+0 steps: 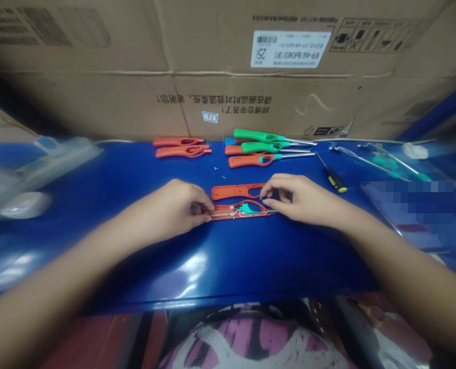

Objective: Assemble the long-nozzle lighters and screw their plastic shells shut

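An open orange lighter half-shell [238,211] with a teal trigger and a thin metal rod inside lies on the blue table [143,251]. My left hand [177,205] pinches its left end, fingers curled. My right hand [300,197] pinches its right end near the teal trigger. A second orange shell half [235,191] lies just behind, between my hands.
Two orange shell halves [181,146] lie at the back left. Several finished green and orange long lighters [268,147] sit at the back centre. A black-and-yellow screwdriver [332,176] lies to the right, metal rods [370,159] beyond it. A large cardboard box [228,66] walls the back.
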`<state>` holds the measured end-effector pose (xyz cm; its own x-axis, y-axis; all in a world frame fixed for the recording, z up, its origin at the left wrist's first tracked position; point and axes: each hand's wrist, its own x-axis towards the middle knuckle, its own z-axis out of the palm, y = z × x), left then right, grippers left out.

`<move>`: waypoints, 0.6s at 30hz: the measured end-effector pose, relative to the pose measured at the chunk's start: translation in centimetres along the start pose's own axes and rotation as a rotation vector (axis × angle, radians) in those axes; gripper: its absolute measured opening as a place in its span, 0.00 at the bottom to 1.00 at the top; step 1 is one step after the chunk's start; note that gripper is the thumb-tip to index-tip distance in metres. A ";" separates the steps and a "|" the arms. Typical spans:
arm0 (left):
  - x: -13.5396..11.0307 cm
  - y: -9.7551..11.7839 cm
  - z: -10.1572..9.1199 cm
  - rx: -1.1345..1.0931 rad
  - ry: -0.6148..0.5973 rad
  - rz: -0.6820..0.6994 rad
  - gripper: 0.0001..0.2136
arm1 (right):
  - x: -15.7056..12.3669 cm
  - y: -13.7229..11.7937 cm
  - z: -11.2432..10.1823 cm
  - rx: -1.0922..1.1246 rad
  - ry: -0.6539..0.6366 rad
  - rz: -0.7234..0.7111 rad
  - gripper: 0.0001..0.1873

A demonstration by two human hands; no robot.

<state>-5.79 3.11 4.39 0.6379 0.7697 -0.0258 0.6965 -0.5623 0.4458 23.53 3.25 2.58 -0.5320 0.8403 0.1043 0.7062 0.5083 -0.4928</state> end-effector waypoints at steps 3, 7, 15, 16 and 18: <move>0.2 -0.4 0.4 -0.046 0.009 -0.009 0.08 | 0.0 0.7 0.1 -0.169 0.055 -0.017 0.12; 0.6 -0.1 0.8 -0.066 0.018 -0.031 0.07 | 0.1 1.2 0.4 -0.243 0.027 -0.016 0.11; 0.9 1.0 1.4 -0.092 0.131 0.021 0.08 | 0.5 1.1 0.3 -0.156 0.179 0.014 0.04; 0.8 1.1 1.4 -0.088 0.191 0.043 0.10 | 0.6 0.9 0.3 -0.092 0.224 0.039 0.04; 0.8 1.2 1.4 -0.029 0.348 0.125 0.14 | 0.7 0.6 0.2 0.077 0.285 0.117 0.07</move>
<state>-4.00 2.63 3.64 0.5637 0.7553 0.3343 0.6075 -0.6533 0.4519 23.50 4.10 2.22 -0.2888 0.9168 0.2757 0.7120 0.3982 -0.5784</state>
